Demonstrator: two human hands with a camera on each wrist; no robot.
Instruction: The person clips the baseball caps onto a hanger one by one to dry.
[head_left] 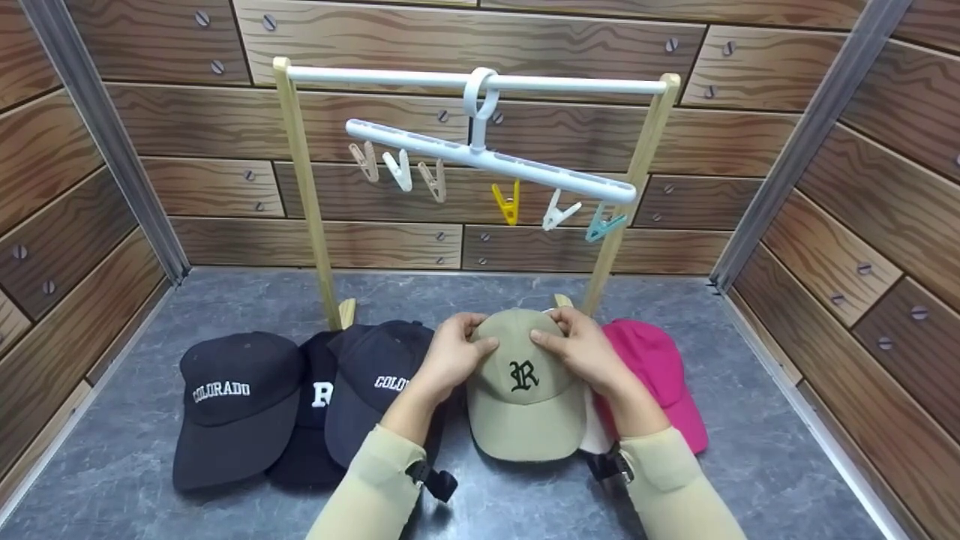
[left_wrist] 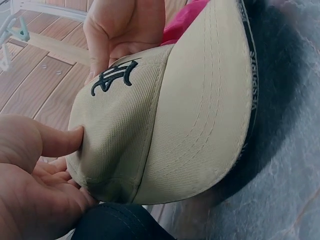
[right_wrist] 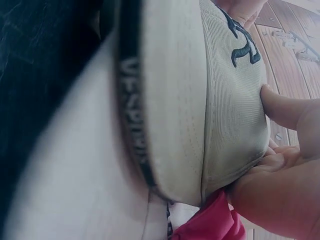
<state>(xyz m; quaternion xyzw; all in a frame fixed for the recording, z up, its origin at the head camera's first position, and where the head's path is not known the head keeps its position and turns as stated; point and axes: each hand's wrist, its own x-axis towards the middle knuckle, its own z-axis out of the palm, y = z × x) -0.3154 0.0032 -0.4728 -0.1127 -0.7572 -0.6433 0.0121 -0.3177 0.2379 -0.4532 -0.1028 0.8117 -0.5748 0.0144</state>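
My left hand (head_left: pixel 450 352) and right hand (head_left: pixel 589 351) pinch the tan cap (head_left: pixel 521 424) at both sides, fingers (left_wrist: pixel 57 141) only slightly opened, so it may tilt if one grip weakens.

Khaki cap (head_left: pixel 526 401): ribbed crown, black blackletter R on the front, curved brim with stitched rows. I note crown upright, brim sloping down toward the person, sides of the crown pinched by left hand (head_left: pixel 454 351) and right hand (head_left: pixel 589 349).
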